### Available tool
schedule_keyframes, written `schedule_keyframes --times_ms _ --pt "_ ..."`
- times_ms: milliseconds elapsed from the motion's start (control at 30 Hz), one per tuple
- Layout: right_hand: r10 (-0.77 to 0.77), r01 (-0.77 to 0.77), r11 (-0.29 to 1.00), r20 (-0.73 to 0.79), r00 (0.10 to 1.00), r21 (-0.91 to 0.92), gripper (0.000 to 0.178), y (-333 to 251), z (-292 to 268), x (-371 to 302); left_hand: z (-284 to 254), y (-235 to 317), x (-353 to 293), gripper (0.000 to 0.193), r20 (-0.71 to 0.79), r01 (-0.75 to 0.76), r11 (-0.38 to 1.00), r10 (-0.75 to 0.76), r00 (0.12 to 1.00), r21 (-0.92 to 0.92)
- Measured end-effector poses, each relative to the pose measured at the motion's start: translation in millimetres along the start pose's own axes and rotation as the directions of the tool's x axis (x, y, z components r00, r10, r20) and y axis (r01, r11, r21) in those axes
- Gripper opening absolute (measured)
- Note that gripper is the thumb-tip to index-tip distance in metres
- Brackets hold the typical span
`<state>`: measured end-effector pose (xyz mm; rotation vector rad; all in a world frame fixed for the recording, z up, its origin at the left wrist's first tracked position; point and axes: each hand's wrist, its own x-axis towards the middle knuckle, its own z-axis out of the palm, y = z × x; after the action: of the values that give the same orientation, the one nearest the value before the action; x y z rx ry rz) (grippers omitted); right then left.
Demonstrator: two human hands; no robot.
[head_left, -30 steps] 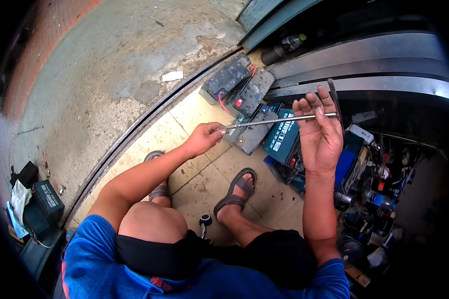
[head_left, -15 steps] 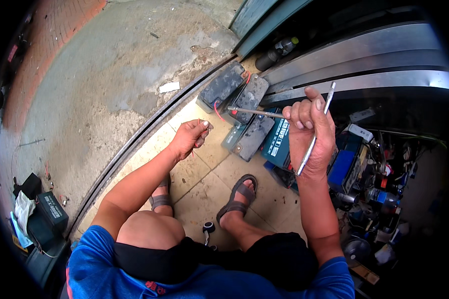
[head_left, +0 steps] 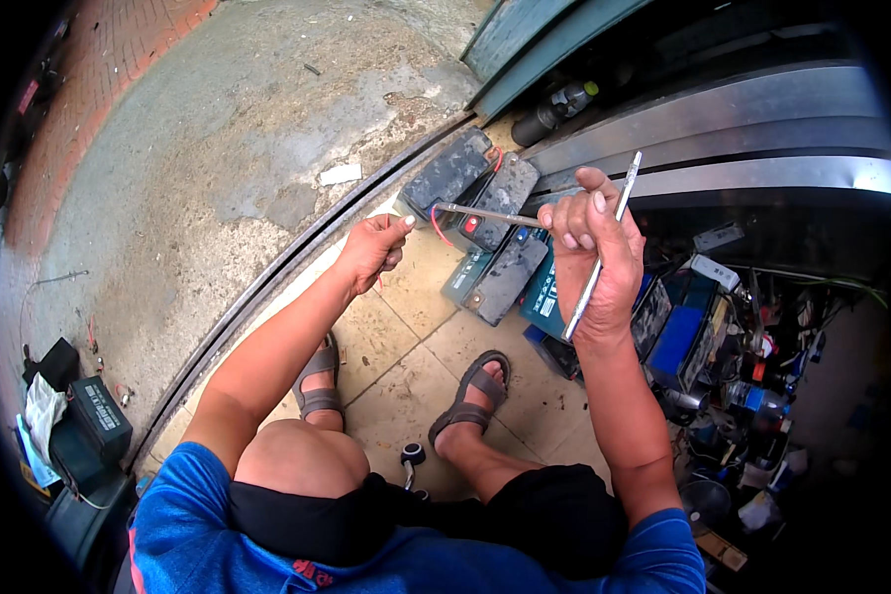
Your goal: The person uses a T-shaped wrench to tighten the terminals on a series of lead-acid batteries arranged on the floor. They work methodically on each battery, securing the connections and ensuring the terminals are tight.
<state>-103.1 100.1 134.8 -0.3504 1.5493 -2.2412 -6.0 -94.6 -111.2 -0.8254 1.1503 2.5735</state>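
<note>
My left hand point(head_left: 370, 249) is closed in a pinch; a thin red wire end shows below its fingers, and the rest of what it holds is hidden. In my right hand point(head_left: 596, 247) is a metal T-handle wrench point(head_left: 493, 215), its crossbar lying across the palm. The shaft points left, its tip close to my left hand but apart from it. Beneath the shaft stand several dusty batteries point(head_left: 510, 188) on the tiles, with red wire loops point(head_left: 438, 223) on the far left one. A teal battery point(head_left: 543, 297) is partly behind my right hand.
A heap of parts and tools point(head_left: 752, 396) lies at the right. At the far left are another battery point(head_left: 101, 416) and a white bag point(head_left: 45, 411). A dark bottle point(head_left: 554, 114) stands by the metal shutter. A dark floor rail point(head_left: 267, 287) borders the tiles.
The wrench and my right hand have shifted left, bringing the tip nearer to my left hand. My left hand has moved slightly left and up, still pinched. The view has shifted a little.
</note>
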Motion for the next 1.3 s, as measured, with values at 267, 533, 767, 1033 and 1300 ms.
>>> schedule_keyframes --times_ms 267,533,767,1033,1300 --pt "0.004 -0.004 1.000 0.019 1.000 0.001 0.034 2 2 4 30 28 16 0.054 -0.213 0.203 0.947 -0.151 0.965 0.248" --pt "0.023 -0.023 1.000 -0.012 1.000 -0.005 0.035 2 4 6 17 23 29 0.045 -0.083 0.088 0.874 -0.054 0.995 0.479" --pt "0.138 -0.131 0.950 0.006 0.990 -0.283 0.040 -11 17 20 10 20 29 0.046 -0.024 -0.098 0.589 0.195 0.981 0.802" --pt "0.206 -0.148 0.767 0.022 0.978 -0.624 0.038 -24 48 49 21 8 8 0.038 0.079 -0.331 0.421 0.514 0.854 0.844" --pt "0.268 -0.121 0.637 0.071 0.961 -0.761 0.027 -33 51 54 32 2 -10 0.050 0.084 -0.165 0.089 0.576 0.813 0.982"
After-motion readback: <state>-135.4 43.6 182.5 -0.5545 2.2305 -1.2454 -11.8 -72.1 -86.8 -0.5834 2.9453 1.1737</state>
